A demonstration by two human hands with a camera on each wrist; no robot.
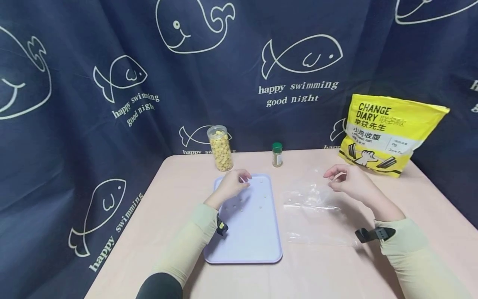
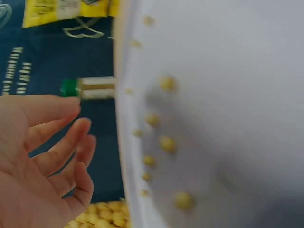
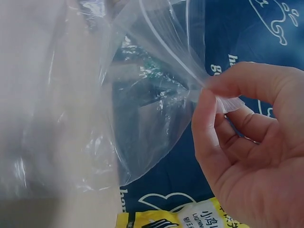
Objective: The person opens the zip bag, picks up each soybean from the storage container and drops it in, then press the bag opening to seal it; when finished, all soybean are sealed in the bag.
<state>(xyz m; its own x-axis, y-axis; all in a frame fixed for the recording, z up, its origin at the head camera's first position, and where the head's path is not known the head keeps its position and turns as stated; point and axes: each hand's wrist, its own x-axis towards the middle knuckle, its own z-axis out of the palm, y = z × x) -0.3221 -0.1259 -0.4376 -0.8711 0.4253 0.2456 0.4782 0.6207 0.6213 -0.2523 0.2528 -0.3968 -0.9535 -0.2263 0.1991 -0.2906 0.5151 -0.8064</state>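
Note:
My left hand (image 1: 233, 185) hovers above the far left part of a lavender tray (image 1: 246, 245). Its fingers are loosely bent, and in the left wrist view nothing shows between the thumb and fingertips. Several small round yellowish pieces (image 2: 167, 144) lie scattered on the tray; their exact kind is unclear. To the right of the tray, my right hand (image 1: 349, 180) pinches the edge of a clear zip bag (image 3: 147, 109) between thumb and forefinger. The bag's zip strip runs to those fingertips. Its lower part (image 1: 317, 226) reaches down toward the table.
Behind the tray stands a clear jar (image 1: 221, 151) of yellow pieces. A small green-capped bottle (image 1: 277, 155) is at the table's back edge. A yellow snack pouch (image 1: 388, 135) stands at the back right. Dark blue printed cloth (image 1: 239, 99) hangs behind the pink table (image 1: 149, 232).

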